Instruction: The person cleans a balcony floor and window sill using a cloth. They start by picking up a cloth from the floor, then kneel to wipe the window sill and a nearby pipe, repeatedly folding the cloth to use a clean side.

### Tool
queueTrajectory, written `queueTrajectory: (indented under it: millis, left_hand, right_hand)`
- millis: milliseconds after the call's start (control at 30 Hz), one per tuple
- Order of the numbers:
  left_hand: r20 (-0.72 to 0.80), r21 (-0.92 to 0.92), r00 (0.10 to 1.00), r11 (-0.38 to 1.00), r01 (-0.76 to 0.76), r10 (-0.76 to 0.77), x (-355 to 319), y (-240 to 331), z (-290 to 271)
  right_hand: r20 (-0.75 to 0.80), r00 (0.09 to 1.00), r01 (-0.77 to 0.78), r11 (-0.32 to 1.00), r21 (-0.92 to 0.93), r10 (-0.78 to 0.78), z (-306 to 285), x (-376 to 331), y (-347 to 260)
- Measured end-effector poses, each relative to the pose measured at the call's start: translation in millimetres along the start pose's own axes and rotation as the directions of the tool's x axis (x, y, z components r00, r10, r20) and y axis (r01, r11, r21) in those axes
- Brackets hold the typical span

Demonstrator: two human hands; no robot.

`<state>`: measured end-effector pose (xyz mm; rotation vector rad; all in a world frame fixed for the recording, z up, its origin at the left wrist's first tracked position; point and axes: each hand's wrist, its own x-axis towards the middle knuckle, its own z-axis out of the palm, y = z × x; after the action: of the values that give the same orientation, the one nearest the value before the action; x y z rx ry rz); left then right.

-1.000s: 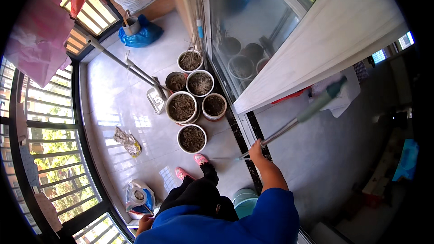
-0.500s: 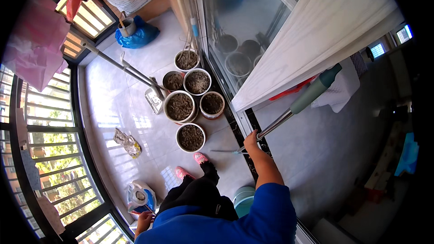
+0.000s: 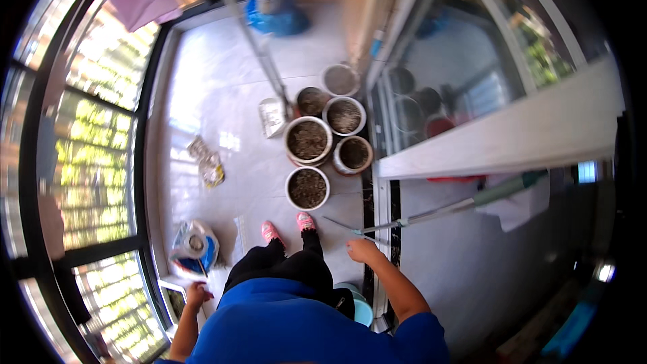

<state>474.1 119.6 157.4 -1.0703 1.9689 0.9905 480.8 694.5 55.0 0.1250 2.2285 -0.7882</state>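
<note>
My right hand (image 3: 364, 251) hangs just below the lower end of a long metal pole with a green grip (image 3: 445, 211); a small gap shows between them and the fingers look loose. The pole leans across the sliding-door track (image 3: 368, 202). My left hand (image 3: 197, 292) is low at my side, next to a dark-rimmed flat thing (image 3: 176, 302) and a white and blue bag (image 3: 192, 246) on the floor; its fingers are too small to read. I stand in pink shoes (image 3: 288, 227) just behind a white pot of soil (image 3: 308, 189).
Several more soil-filled pots (image 3: 309, 140) cluster along the glass door (image 3: 445, 94). A slanted metal rod (image 3: 268, 67), a white scoop (image 3: 273, 116), a small packet (image 3: 210, 170) and a blue bag (image 3: 278, 17) lie on the tiles. A teal bucket (image 3: 360, 309) stands by my right leg. Window bars run along the left.
My right hand had gripped the pole and now sits below it, apart. The pole has tipped lower and flatter. My view has swung toward the pots.
</note>
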Motion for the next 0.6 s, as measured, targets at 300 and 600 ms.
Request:
queueTrajectory:
  millis: [300,600]
  left_hand:
    - [0.123,-0.304,0.971,0.924,0.232,-0.203,-14.1,-88.0,6.1]
    - [0.249,-0.515,0.93,0.777,0.362,-0.268,32.7,-175.8,37.9]
  right_hand:
    - [0.2,0.964,0.223,0.938,-0.266,-0.173,-18.9,37.0,-127.5]
    - [0.577,0.769,0.574,0.695,-0.432,-0.276,-2.4,146.2,-332.5]
